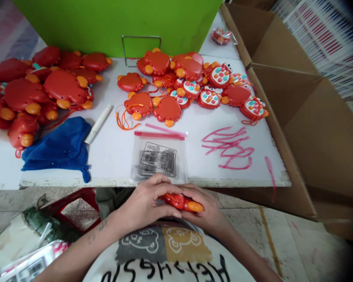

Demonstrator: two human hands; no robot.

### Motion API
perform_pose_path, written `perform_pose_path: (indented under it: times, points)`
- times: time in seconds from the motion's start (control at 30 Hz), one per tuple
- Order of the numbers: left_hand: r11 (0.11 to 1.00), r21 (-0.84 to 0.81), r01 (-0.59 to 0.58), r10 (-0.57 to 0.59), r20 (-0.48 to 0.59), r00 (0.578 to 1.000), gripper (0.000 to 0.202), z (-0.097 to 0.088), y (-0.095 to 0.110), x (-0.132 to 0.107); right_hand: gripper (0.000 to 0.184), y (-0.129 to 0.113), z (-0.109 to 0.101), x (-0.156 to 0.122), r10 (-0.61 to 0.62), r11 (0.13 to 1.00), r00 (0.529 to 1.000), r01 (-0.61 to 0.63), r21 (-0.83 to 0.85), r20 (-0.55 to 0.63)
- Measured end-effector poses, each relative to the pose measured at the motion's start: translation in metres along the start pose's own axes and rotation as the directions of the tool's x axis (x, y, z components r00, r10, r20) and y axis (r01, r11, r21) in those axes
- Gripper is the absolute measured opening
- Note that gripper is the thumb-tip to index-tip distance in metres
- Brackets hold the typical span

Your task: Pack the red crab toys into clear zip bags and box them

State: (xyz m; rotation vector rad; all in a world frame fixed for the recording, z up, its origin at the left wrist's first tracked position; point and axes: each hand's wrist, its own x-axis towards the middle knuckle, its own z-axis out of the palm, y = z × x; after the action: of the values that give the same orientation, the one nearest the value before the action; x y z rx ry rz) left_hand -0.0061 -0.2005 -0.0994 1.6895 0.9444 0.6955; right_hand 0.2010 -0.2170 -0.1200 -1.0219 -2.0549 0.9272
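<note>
Close to my body, just off the table's front edge, both hands are closed around one red plastic toy with orange feet and an orange cord. My left hand wraps its left end, fingers on top and thumb below. Its right end sits in my right hand, with one orange foot showing. The toy's face is hidden from me. Just beyond my fingers lies a clear zip bag with a pink strip along its top and black print. A loose pink strip rests above the bag.
Piles of red toys lie at the left and the back middle. A blue cloth and a white marker are left of the bag. Pink strips lie right. A green box stands behind; an open carton flanks the table.
</note>
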Motion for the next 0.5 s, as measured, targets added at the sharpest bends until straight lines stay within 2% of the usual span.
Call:
perform_pose_path:
  times: [0.33,0.5]
  points:
    - [0.996,0.025,-0.083,0.084,-0.062,0.995,0.027,0.0018,-0.0006,0.0014,0.029,-0.0031,0.0054,0.0034,0.005,0.999,0.999,-0.006,-0.042,-0.033]
    - [0.995,0.035,-0.098,0.099,-0.05,0.994,0.021,0.0015,0.0005,0.0009,0.023,-0.0046,0.0102,0.0044,0.032,0.998,0.998,-0.035,-0.061,-0.049]
